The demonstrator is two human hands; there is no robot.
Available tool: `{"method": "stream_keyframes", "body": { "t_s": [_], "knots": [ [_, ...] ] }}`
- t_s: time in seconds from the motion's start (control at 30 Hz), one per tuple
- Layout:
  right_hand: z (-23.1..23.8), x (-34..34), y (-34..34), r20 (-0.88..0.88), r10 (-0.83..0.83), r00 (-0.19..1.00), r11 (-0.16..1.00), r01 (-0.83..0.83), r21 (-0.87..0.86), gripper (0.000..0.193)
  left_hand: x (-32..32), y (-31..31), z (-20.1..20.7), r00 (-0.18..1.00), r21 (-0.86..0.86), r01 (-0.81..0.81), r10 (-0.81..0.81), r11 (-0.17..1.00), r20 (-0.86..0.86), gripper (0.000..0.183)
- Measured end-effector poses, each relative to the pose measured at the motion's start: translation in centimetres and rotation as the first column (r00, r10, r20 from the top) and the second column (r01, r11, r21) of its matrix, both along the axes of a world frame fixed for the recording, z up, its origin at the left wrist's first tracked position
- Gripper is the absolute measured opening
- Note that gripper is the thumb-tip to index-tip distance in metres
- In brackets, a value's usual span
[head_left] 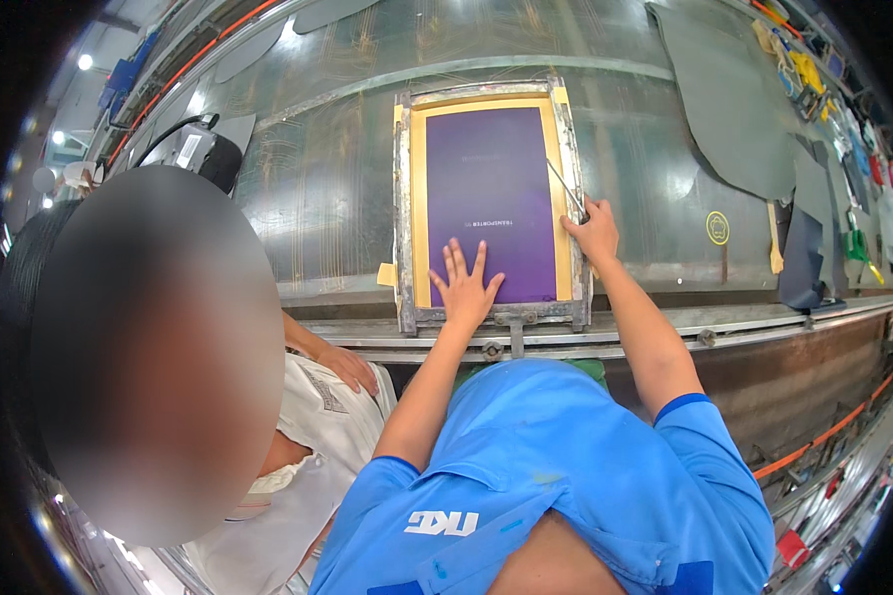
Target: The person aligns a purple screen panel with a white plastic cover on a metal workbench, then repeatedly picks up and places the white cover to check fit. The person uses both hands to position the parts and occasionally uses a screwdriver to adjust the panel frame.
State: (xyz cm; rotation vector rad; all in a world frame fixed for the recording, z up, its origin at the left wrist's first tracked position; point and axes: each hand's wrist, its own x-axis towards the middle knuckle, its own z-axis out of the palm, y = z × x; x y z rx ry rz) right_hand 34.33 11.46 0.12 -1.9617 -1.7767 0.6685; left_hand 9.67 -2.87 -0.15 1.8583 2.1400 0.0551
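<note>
A screen-printing frame [404, 213] with a worn metal border lies on the long table. Yellowish tape lines its inner edges around a purple screen [491, 164] with small pale lettering. My left hand [466, 290] rests flat on the lower part of the purple, fingers spread. At the frame's right side, my right hand [595, 233] is closed around the dark handle of a thin metal-shafted tool [564, 184]. Its shaft slants up and left over the taped edge to the purple; whether the tip touches cannot be made out.
Close on my left stands a co-worker in white, one hand [349, 367] low by the table edge. A dark grey device [200, 154] with a cable sits at the left. Grey sheets [729, 109] and a wooden-handled tool [775, 238] lie to the right. A metal rail [645, 347] runs along the front.
</note>
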Motion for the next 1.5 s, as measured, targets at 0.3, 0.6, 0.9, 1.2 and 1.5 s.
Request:
{"method": "stream_keyframes", "body": {
  "t_s": [0.3, 0.6, 0.9, 1.2, 1.5],
  "knots": [
    [0.1, -0.1, 0.1, -0.02, 0.003, 1.0, 1.0, -0.003, 0.007, 0.069, 0.5, 3.3, -0.3, 0.998, 0.093, 0.034, -0.029, 0.995, -0.054, 0.075],
    [-0.2, 0.2, -0.5, -0.007, -0.011, 1.0, 0.999, 0.01, -0.048, 0.067, -0.5, 3.1, 1.6, 0.99, 0.112, -0.033, 0.017, 0.993, 0.138, 0.081],
    [1.2, -0.5, 0.1, -0.122, -0.006, 0.993, 0.988, 0.025, 0.154, 0.061, -9.7, -3.2, 2.2, 0.813, 0.292, -0.515, 0.567, 0.806, -0.134, 0.059],
    [7.3, 12.0, 4.1, -0.08, 0.07, 0.994, 0.975, -0.051, 0.216, 0.056, -0.4, 0.5, 7.6, 0.534, 0.062, -0.677, 0.432, 0.734, 0.727, 0.048],
    [6.5, 45.0, 4.9, 0.185, -0.013, 0.983, 0.999, 0.003, 0.054, 0.056, 26.7, 3.3, 2.6, 0.524, 0.188, -0.334, 0.016, 0.924, 0.852, 0.083]
  ]
}}
